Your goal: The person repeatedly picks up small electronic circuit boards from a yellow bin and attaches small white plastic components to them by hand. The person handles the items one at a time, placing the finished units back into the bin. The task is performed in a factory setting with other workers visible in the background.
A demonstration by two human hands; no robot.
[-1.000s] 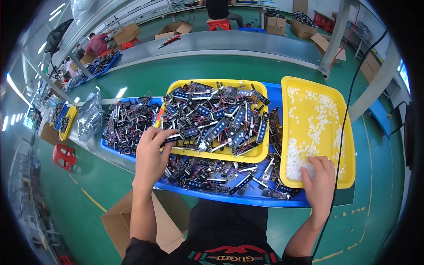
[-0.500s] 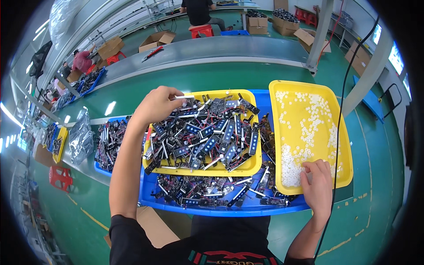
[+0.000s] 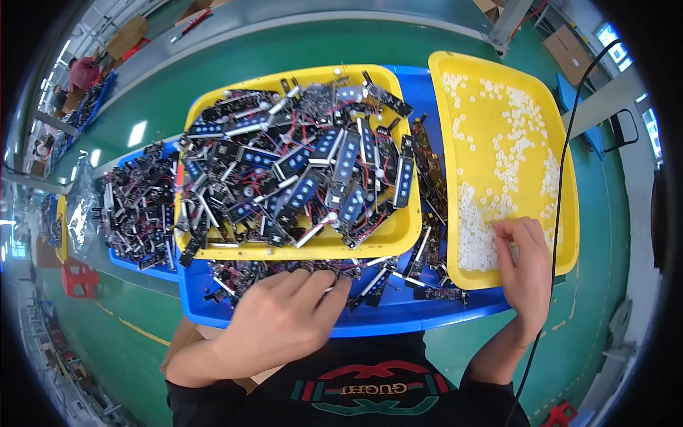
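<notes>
My left hand (image 3: 281, 317) lies palm down over the near rim of a blue tray (image 3: 398, 317), its fingertips among the small black circuit-board parts (image 3: 242, 274) there. I cannot tell whether it grips one. My right hand (image 3: 525, 263) rests in the near corner of a yellow tray (image 3: 562, 185), fingers curled down onto a heap of small white rings (image 3: 473, 220). Between the hands, a second yellow tray (image 3: 398, 238) sits on the blue one, piled with dark circuit boards with blue strips (image 3: 306, 171) and red wires.
Another blue tray (image 3: 135, 263) full of the same dark parts lies to the left. A black cable (image 3: 558, 213) runs down the right side over the green table. A cardboard box (image 3: 185, 338) is by my left forearm. Other people work at the far left.
My left hand has drawn back from the far rim of the middle yellow tray to the near edge of the blue tray. My right hand stays on the white rings.
</notes>
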